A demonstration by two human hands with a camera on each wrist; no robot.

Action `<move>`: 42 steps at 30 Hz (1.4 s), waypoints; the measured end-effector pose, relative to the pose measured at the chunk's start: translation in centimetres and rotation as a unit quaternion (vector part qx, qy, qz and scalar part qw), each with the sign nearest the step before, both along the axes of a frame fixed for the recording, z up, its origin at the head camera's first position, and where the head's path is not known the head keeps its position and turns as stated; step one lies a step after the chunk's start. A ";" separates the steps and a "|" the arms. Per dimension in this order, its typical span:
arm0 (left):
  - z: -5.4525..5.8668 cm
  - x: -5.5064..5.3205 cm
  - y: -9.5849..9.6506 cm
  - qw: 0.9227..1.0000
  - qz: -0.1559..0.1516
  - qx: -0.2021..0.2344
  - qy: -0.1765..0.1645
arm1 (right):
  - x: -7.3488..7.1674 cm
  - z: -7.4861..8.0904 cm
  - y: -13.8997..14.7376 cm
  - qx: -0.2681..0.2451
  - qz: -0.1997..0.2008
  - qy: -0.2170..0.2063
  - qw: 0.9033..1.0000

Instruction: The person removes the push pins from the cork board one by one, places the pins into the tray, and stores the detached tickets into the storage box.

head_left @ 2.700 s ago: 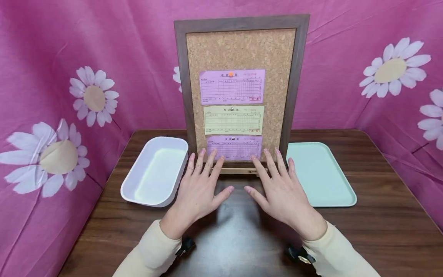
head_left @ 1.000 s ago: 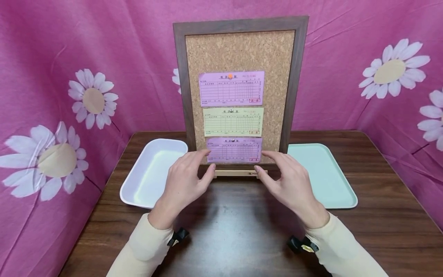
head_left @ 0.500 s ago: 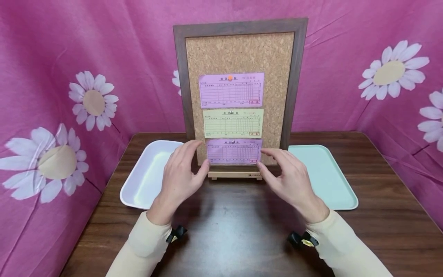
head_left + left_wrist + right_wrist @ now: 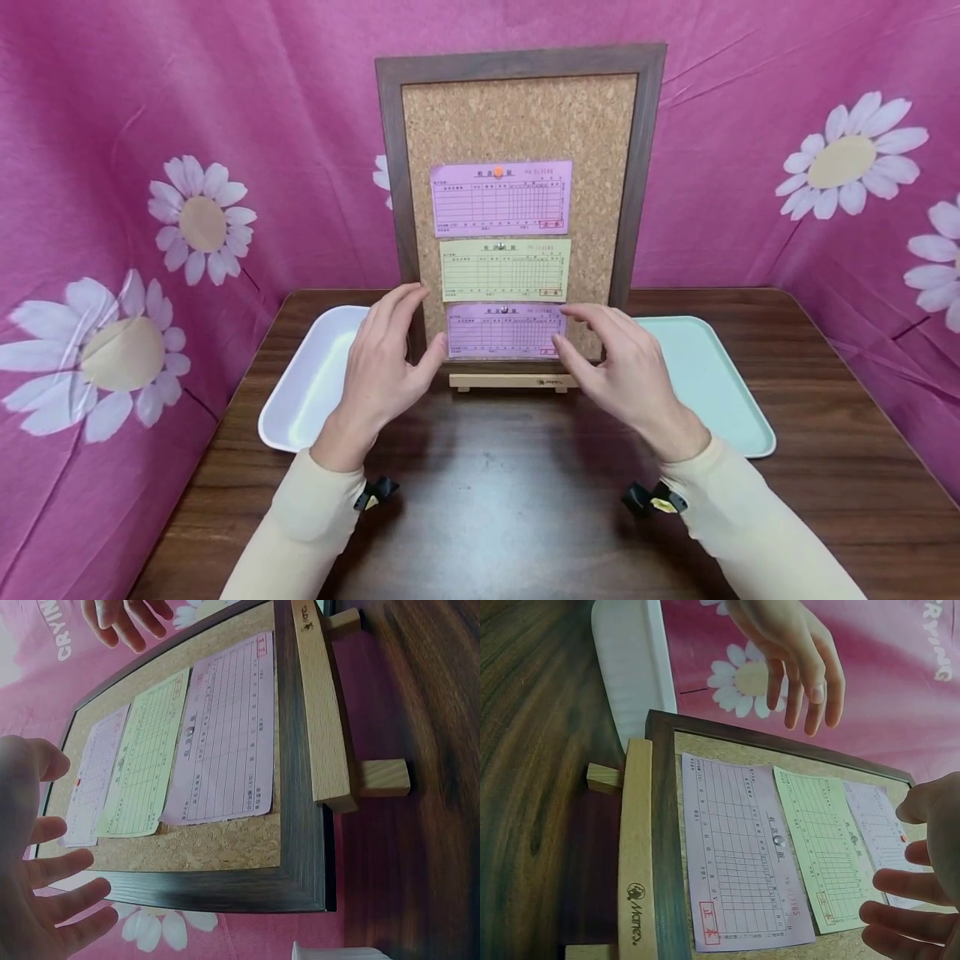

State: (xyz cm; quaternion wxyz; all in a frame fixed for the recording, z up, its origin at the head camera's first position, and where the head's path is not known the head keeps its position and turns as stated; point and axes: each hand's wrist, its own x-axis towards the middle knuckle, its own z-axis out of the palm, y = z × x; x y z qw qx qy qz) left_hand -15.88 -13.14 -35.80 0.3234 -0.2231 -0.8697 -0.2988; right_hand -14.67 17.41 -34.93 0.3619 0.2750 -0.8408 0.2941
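Observation:
A framed corkboard (image 4: 525, 117) leans upright on a small wooden easel (image 4: 513, 382). Pinned to it, one above another, are a purple receipt slip (image 4: 501, 200) with an orange pushpin (image 4: 498, 172), a yellow-green slip (image 4: 504, 272) and a lower purple slip (image 4: 504, 333), the latter two under silvery pins. My left hand (image 4: 386, 358) hovers before the board's lower left side, fingers relaxed and holding nothing. On the opposite side my right hand (image 4: 626, 362) is held likewise, its fingertips overlapping the lower slip's right edge in the head view. Both wrist views show the hands apart from the slips.
A white basin (image 4: 300, 417) stands left of the board, partly behind my left hand. To the right lies a flat mint-green tray (image 4: 716, 392). All stand on a dark wooden table (image 4: 480, 517), with a pink flowered cloth (image 4: 315, 125) around it.
My spread hands have drawn back from before the lowest slip and turned with thumbs apart from fingers. The left hand has shifted leftward and up. The slips stay pinned.

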 end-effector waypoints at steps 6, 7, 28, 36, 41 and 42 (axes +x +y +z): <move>0.2 -0.6 -0.3 1.000 0.019 0.001 -0.013 | -1.1 1.0 -0.5 -0.009 0.012 -0.003 1.000; 0.3 -0.7 -0.3 1.000 0.021 0.002 -0.015 | -1.3 1.2 -0.6 -0.010 0.014 -0.001 1.000; 1.3 -2.1 -1.2 1.000 0.008 0.025 0.017 | -2.9 2.6 -1.2 -0.002 0.009 -0.007 1.000; 1.3 -2.5 -1.3 0.999 -0.002 0.030 0.021 | -3.5 2.6 -0.9 0.015 0.008 -0.008 1.000; 1.2 -2.9 -1.2 0.999 -0.006 0.031 0.031 | -3.7 2.6 -0.8 0.021 0.006 -0.016 1.000; 1.2 -3.0 -1.2 0.999 -0.005 0.028 0.031 | -3.7 2.6 -0.7 0.021 0.006 -0.018 1.000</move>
